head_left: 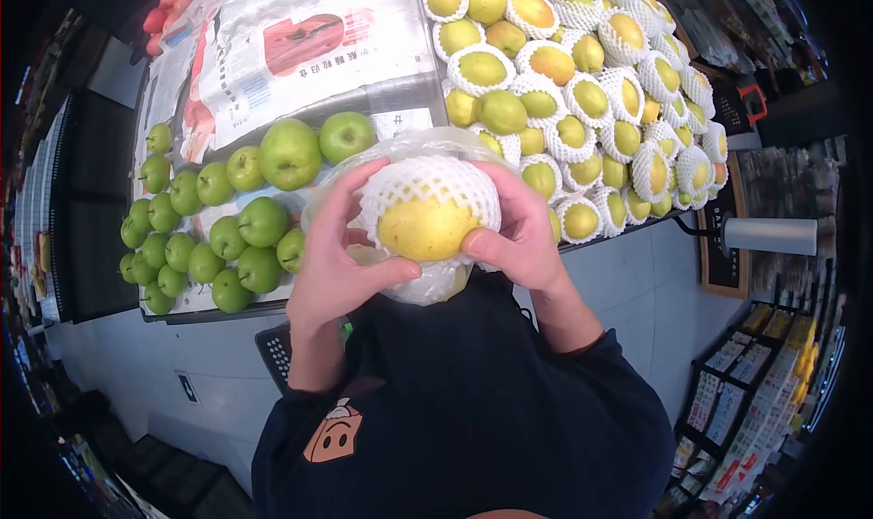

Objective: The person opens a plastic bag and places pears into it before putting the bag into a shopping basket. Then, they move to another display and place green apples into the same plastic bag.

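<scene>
Both hands closed around one netted pear, held up before the fruit stand.

Left hand (335,269) and right hand (520,237) cup the yellow pear (427,226) from either side, fingers curled over its top and thumbs pressed beneath. This probably steadies it so the bare skin showing through the white foam net (427,174) faces the viewer. A thin clear plastic bag (420,290) bunches around and under the fruit, which sits above the person's dark sweater (473,401) and just in front of the display. On the stand, loose green apples (289,153) lie in rows on newspaper (300,55), likely laid as lining. Beside them is a heap of netted pears (582,101), each in its own sleeve, presumably against bruising.
</scene>
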### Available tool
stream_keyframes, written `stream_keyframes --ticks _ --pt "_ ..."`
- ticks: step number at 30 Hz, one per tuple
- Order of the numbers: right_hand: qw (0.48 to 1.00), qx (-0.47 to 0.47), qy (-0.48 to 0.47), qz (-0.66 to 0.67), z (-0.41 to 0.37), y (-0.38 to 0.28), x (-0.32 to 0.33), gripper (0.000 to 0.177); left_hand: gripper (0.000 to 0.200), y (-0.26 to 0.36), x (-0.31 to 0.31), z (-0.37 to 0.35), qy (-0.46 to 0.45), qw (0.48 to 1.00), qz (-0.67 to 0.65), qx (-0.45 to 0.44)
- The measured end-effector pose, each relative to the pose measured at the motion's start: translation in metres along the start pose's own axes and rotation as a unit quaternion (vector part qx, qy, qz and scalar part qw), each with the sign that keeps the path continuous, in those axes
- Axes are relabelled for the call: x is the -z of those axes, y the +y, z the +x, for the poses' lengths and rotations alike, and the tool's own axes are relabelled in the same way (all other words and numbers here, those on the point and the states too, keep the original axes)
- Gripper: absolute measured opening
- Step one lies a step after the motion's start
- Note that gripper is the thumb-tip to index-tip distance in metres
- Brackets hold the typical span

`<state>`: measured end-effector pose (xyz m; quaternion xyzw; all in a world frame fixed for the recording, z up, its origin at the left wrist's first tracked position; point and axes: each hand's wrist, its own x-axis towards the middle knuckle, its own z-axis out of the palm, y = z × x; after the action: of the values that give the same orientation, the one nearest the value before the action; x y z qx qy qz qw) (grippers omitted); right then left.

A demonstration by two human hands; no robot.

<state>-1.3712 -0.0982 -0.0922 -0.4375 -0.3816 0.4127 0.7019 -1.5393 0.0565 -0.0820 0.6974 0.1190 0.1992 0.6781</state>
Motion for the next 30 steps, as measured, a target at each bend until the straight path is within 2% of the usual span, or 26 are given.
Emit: stream_keyframes --ticks 3,9,12,15,18,20,22,25,26,29,30 --pt "0.999 -0.016 0.012 0.034 0.004 -0.002 -0.004 0.066 0.079 -0.009 -0.01 -0.001 0.021 0.987 -0.16 0.0" --pt "1.0 -0.002 0.027 -0.012 0.004 0.001 -0.004 0.062 0.082 -0.006 -0.017 0.002 0.077 0.977 -0.196 0.018" --pt "0.998 -0.001 0.011 -0.062 0.005 0.002 -0.005 0.065 0.081 -0.015 -0.015 0.004 0.066 0.98 -0.186 -0.026" --pt "0.99 -0.016 -0.004 -0.138 0.007 -0.001 -0.001 0.072 0.077 -0.015 -0.013 0.003 0.079 0.983 -0.163 -0.027" --pt "0.937 0.064 0.044 -0.341 0.007 -0.03 -0.015 0.082 0.075 -0.012 -0.016 0.003 0.106 0.982 -0.158 -0.019" --pt "0.879 0.165 0.009 -0.448 0.008 -0.032 -0.016 0.087 0.075 -0.01 -0.018 0.004 0.114 0.986 -0.12 -0.016" --pt "0.821 0.217 -0.034 -0.528 0.01 -0.035 -0.02 0.089 0.075 -0.01 -0.021 0.004 0.123 0.99 -0.07 -0.017" --pt "0.79 0.217 -0.051 -0.572 0.014 -0.028 -0.018 0.086 0.075 -0.004 -0.028 0.001 0.108 0.991 0.051 -0.054" --pt "0.793 0.224 -0.047 -0.565 0.016 -0.031 -0.016 0.084 0.076 -0.002 -0.027 0.001 0.09 0.992 0.058 -0.062" --pt "0.857 0.237 0.011 -0.457 0.019 -0.03 -0.003 0.085 0.077 0.004 -0.019 0.002 0.059 0.995 -0.057 -0.049" --pt "0.849 0.245 0.031 -0.466 0.023 -0.035 0.005 0.084 0.075 0.006 -0.016 0.002 0.062 0.997 -0.037 -0.041"
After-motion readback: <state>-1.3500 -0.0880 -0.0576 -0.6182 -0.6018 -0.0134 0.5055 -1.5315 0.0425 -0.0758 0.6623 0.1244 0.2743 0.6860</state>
